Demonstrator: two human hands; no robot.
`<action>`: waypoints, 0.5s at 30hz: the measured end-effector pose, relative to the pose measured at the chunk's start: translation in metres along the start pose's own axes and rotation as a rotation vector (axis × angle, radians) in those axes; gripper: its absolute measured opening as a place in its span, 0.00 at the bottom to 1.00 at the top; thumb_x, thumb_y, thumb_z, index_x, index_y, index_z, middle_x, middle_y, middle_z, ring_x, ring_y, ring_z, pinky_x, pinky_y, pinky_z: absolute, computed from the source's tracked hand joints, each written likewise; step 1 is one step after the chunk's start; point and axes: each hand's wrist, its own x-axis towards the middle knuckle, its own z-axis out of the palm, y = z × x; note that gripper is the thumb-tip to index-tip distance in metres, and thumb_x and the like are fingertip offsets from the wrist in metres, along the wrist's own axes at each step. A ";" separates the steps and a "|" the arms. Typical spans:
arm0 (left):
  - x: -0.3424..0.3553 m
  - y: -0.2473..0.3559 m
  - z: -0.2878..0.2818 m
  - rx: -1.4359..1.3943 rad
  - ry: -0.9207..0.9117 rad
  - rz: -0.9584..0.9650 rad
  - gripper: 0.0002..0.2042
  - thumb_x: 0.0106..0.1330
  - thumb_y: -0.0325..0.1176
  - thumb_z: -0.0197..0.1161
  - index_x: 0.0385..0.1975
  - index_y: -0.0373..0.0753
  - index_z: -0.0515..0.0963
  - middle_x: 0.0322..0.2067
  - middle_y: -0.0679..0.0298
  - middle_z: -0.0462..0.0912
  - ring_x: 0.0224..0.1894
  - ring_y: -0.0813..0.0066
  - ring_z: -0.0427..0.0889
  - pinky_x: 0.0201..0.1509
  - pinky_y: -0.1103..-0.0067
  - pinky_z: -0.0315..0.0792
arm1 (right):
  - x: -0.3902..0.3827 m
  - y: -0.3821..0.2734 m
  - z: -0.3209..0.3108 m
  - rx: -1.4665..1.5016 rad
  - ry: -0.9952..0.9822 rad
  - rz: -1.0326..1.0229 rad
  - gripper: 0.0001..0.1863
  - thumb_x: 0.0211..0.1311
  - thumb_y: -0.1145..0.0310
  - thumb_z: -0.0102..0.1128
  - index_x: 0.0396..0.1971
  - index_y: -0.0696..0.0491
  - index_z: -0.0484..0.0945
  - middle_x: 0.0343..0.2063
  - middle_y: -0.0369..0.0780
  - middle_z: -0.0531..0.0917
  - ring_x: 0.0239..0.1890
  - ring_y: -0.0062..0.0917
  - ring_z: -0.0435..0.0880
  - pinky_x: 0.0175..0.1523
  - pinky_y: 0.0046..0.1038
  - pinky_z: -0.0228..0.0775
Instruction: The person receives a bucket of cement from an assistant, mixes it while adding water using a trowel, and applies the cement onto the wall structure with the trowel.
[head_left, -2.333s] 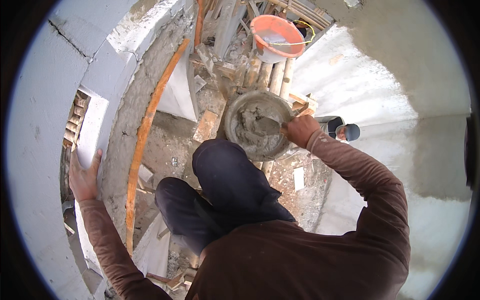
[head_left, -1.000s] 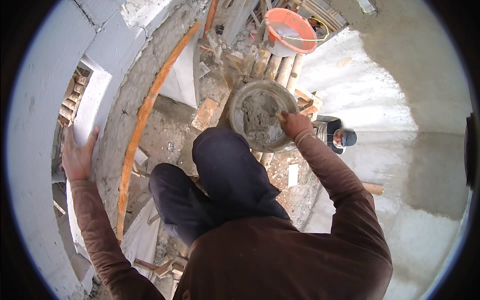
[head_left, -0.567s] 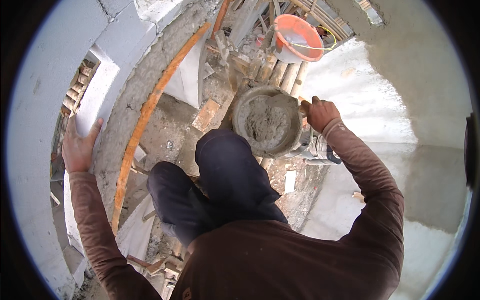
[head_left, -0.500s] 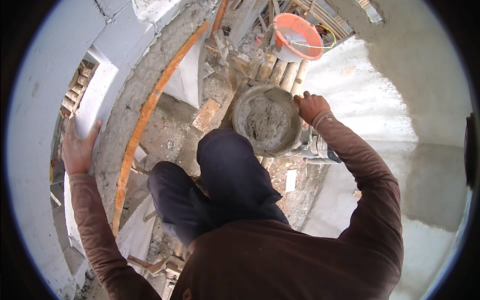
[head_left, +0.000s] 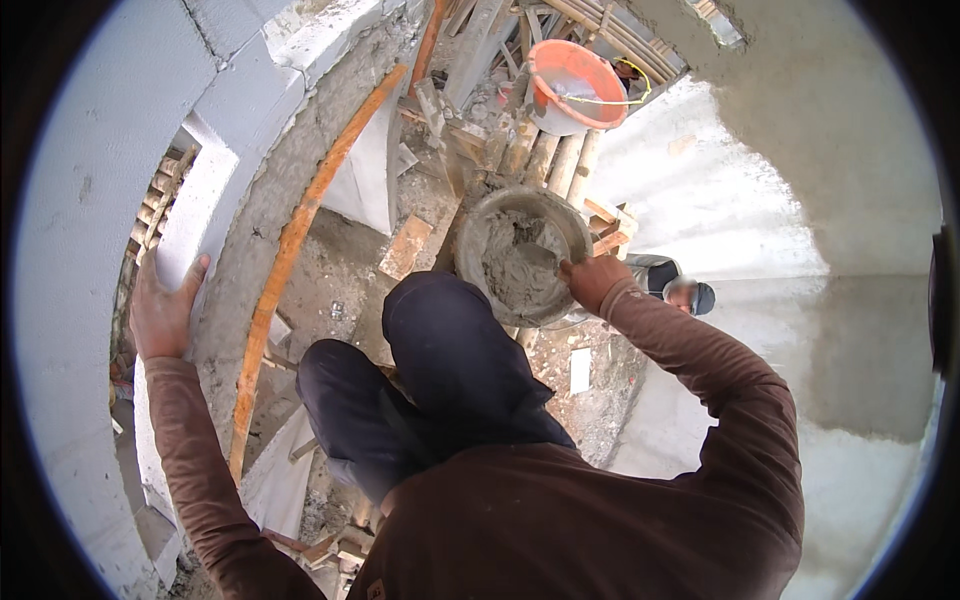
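Observation:
My left hand (head_left: 163, 308) lies spread against the pale block wall (head_left: 225, 135) at the edge of its opening, thumb apart from the fingers. My right hand (head_left: 596, 281) is closed at the right rim of a round bucket (head_left: 583, 222) holding wet grey mortar (head_left: 505, 262). It appears to grip a trowel (head_left: 538, 257), its mortar-coated blade dipped into the mix; the handle is hidden in my fist. My bent knees are just below the bucket.
An orange bucket (head_left: 545, 62) with a yellow handle stands beyond, near wooden poles (head_left: 567, 165). A long wooden strip (head_left: 290, 240) runs along the left wall. Another person (head_left: 657, 275) in a dark cap is lower down at right. Partly wet plaster covers the right wall (head_left: 860, 330).
My right hand has moved left and down, from beside the bucket's rim to over it, and the blade now shows in the mortar. The other person has come into view. My left hand stays put.

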 end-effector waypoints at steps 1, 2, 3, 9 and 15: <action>-0.001 0.000 0.001 0.006 -0.008 -0.002 0.45 0.54 0.66 0.65 0.60 0.30 0.70 0.54 0.43 0.77 0.58 0.47 0.76 0.60 0.61 0.70 | -0.004 0.008 -0.016 0.002 -0.008 -0.007 0.14 0.67 0.68 0.49 0.48 0.48 0.79 0.37 0.46 0.85 0.41 0.39 0.87 0.45 0.37 0.80; -0.004 -0.003 0.002 0.026 0.016 -0.018 0.46 0.54 0.67 0.65 0.60 0.29 0.69 0.55 0.43 0.77 0.58 0.47 0.76 0.61 0.62 0.69 | -0.007 0.017 -0.040 -0.021 -0.069 -0.011 0.14 0.67 0.67 0.49 0.48 0.48 0.79 0.37 0.45 0.85 0.41 0.38 0.87 0.44 0.37 0.79; -0.005 -0.003 0.005 0.031 0.038 -0.023 0.46 0.54 0.67 0.65 0.60 0.29 0.69 0.55 0.42 0.77 0.59 0.47 0.76 0.61 0.62 0.69 | -0.010 0.027 -0.052 -0.047 -0.136 0.002 0.14 0.67 0.66 0.50 0.49 0.48 0.78 0.37 0.45 0.85 0.40 0.38 0.87 0.43 0.37 0.79; 0.005 -0.004 0.012 0.054 0.030 0.001 0.48 0.54 0.68 0.64 0.62 0.29 0.68 0.56 0.42 0.76 0.60 0.46 0.74 0.63 0.61 0.67 | 0.066 0.052 0.039 0.012 0.072 0.151 0.14 0.66 0.65 0.51 0.48 0.53 0.75 0.34 0.49 0.85 0.38 0.41 0.87 0.44 0.42 0.78; 0.001 -0.009 0.010 0.046 0.018 -0.013 0.47 0.55 0.68 0.64 0.62 0.28 0.68 0.56 0.41 0.75 0.61 0.47 0.74 0.64 0.62 0.67 | 0.066 0.017 0.059 0.382 -0.044 0.254 0.16 0.66 0.60 0.52 0.42 0.56 0.80 0.40 0.51 0.85 0.46 0.44 0.85 0.50 0.42 0.77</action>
